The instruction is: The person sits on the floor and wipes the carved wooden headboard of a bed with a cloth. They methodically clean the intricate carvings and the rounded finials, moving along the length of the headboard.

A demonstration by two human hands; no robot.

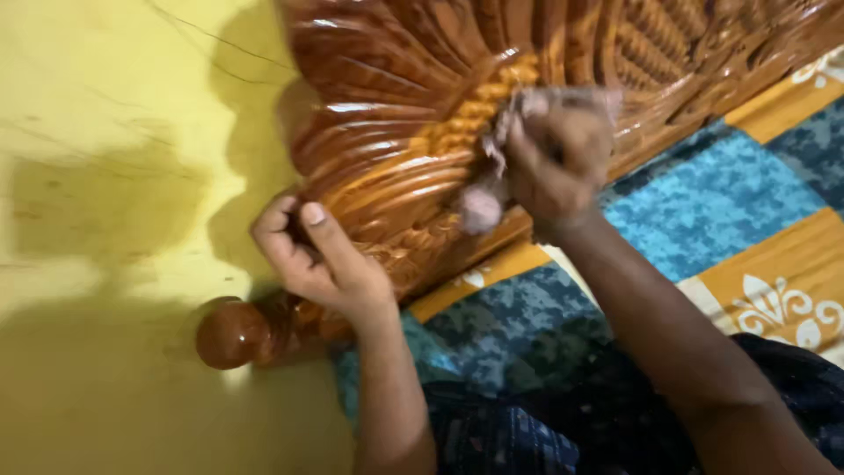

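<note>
Carved wooden headboard (pixel 422 114), glossy reddish brown, across the far middle and right of the view, against a yellow wall (pixel 105 176). Near and to the right, a bedsheet (pixel 730 202) patterned in blue and orange squares.

Right hand (pixel 558 163), blurred, fingers curled together around a crumpled pale cloth (pixel 492 176), pressed onto the twisted rope-like ridge of the carving. Left hand (pixel 321 259), further left and nearer, fingers bent and pinching the scalloped lower edge of the headboard, thumb extended along the wood. Below it, a round wooden knob (pixel 230 332) at the end of the frame, touching the wall.

Probably best done like this: cloth bunched small enough to reach into the grooves, strokes along the ridges rather than across, steady bracing from the left hand, light pressure over the shiny finish.
</note>
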